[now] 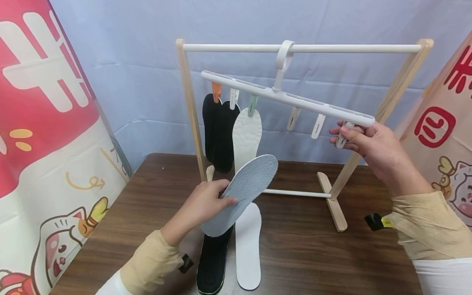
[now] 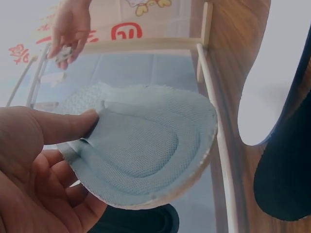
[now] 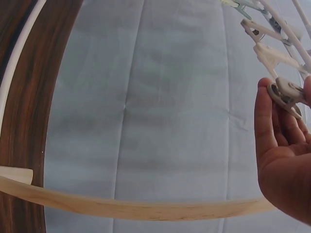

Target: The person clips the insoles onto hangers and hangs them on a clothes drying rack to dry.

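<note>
My left hand [image 1: 204, 205] grips a light grey-blue insole [image 1: 254, 176] near its middle, thumb on the top face. In the left wrist view its cupped, textured heel [image 2: 141, 141] faces the camera. At the right end of a white clip hanger [image 1: 313, 102], my right hand [image 1: 372, 143] pinches a grey clothespin [image 3: 286, 94] between thumb and fingers. The hanger tilts down to the right. From its left-side clips hang two black insoles [image 1: 225, 139] and a white insole [image 1: 247, 133]. A beige clip [image 1: 293, 119] and a white clip [image 1: 318, 126] hold nothing.
A wooden rack with a white top rail [image 1: 350, 48] carries the hanger on its hook [image 1: 284, 57]. On the brown table [image 1: 302, 254] lie a black insole [image 1: 212, 266] and a white insole [image 1: 248, 250]. The rack's right foot [image 1: 333, 205] stands near the right forearm.
</note>
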The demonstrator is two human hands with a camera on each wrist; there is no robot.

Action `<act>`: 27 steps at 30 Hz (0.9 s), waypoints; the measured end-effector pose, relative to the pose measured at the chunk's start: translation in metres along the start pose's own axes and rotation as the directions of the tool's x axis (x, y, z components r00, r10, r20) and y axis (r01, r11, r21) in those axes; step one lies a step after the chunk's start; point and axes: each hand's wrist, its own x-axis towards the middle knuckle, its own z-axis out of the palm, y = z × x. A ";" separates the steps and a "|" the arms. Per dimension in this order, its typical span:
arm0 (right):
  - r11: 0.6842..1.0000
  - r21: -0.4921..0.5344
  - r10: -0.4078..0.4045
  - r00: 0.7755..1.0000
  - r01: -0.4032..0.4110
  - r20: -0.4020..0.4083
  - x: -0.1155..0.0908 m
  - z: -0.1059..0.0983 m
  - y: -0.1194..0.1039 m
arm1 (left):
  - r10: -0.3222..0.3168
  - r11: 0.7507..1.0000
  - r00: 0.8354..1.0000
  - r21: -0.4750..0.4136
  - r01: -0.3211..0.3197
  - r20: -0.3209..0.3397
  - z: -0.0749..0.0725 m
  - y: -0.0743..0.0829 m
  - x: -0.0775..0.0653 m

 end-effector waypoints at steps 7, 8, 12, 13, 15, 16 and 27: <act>0.999 0.053 -0.001 1.000 0.003 -0.030 0.001 0.001 0.000 | 0.044 0.999 0.999 0.014 -0.044 0.002 0.003 0.008 0.008; 0.998 0.059 0.000 1.000 0.002 -0.031 0.001 0.001 0.000 | 0.052 0.998 0.999 0.018 -0.052 0.004 0.003 0.009 0.009; 0.995 0.097 0.007 1.000 -0.004 -0.026 0.001 0.001 -0.001 | 0.085 0.995 0.996 0.043 -0.085 0.004 0.006 0.014 0.015; 0.994 0.108 0.007 1.000 -0.005 -0.021 0.001 0.002 -0.001 | 0.092 0.995 0.996 0.048 -0.092 0.006 0.006 0.016 0.016; 0.993 0.121 0.010 1.000 -0.008 -0.014 0.001 0.002 -0.001 | 0.104 0.993 0.994 0.054 -0.105 0.011 0.007 0.019 0.019; 0.992 0.123 0.013 1.000 -0.011 -0.013 0.002 0.002 -0.002 | 0.105 0.993 0.994 0.054 -0.105 0.015 0.008 0.020 0.020; 0.994 0.111 0.021 1.000 -0.020 -0.006 0.004 0.003 -0.002 | 0.139 0.989 0.990 0.054 -0.141 0.030 0.011 0.036 0.028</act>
